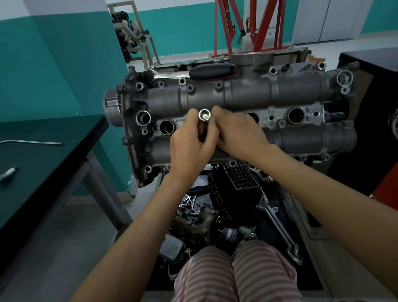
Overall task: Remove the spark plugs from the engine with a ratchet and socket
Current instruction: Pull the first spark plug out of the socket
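Steel tubular socket (204, 115) is being gripped by the left hand (190, 142) and right hand (237, 133) over the grey engine (307, 90). Probably they are freeing a white-tipped plug inside it.

Dim, even light; soft focus, edges bowed.

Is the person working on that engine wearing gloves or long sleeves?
No. The left hand and right hand are bare: no gloves, rings or watch. Both forearms are uncovered, with no sleeves in view. Lower down, striped trousers show.
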A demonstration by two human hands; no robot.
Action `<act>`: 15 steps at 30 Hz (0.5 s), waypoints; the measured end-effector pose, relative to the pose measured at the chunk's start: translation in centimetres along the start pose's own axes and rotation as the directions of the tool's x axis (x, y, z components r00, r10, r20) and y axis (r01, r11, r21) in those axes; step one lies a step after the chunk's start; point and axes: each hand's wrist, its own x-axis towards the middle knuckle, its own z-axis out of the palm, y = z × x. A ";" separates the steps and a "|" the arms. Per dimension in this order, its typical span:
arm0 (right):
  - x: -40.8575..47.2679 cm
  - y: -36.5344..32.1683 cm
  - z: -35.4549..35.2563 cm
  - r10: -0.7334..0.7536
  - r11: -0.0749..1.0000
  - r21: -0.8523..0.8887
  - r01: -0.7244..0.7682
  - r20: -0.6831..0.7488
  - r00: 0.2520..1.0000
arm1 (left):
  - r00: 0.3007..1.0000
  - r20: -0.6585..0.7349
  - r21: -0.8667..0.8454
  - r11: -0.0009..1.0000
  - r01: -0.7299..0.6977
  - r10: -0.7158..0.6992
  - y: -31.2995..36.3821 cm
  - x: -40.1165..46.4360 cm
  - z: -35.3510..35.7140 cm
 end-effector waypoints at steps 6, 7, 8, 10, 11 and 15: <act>0.0 0.0 -0.2 0.022 0.999 -0.046 -0.022 -0.004 1.000 | 0.999 -0.018 0.039 0.999 -0.034 0.034 0.0 0.3 -0.1; 0.0 0.0 -0.2 0.016 0.999 -0.050 -0.016 -0.013 1.000 | 0.999 -0.021 0.036 0.999 -0.034 0.035 -0.1 0.3 -0.1; 0.0 0.1 -0.3 0.011 0.999 -0.052 -0.012 -0.020 1.000 | 0.999 -0.019 0.038 0.999 -0.035 0.036 -0.2 0.3 -0.1; 0.0 0.1 -0.3 0.004 0.998 -0.067 -0.005 -0.015 1.000 | 1.000 -0.004 0.040 0.999 -0.027 0.027 -0.2 0.2 -0.2; -0.1 0.1 -0.2 -0.004 0.998 -0.069 0.004 -0.009 1.000 | 1.000 0.006 0.026 1.000 -0.015 0.015 -0.1 0.1 -0.2; -0.1 -0.1 -0.2 0.008 1.000 0.019 -0.007 -0.021 1.000 | 1.000 -0.010 -0.014 1.000 -0.003 0.003 0.0 0.0 -0.2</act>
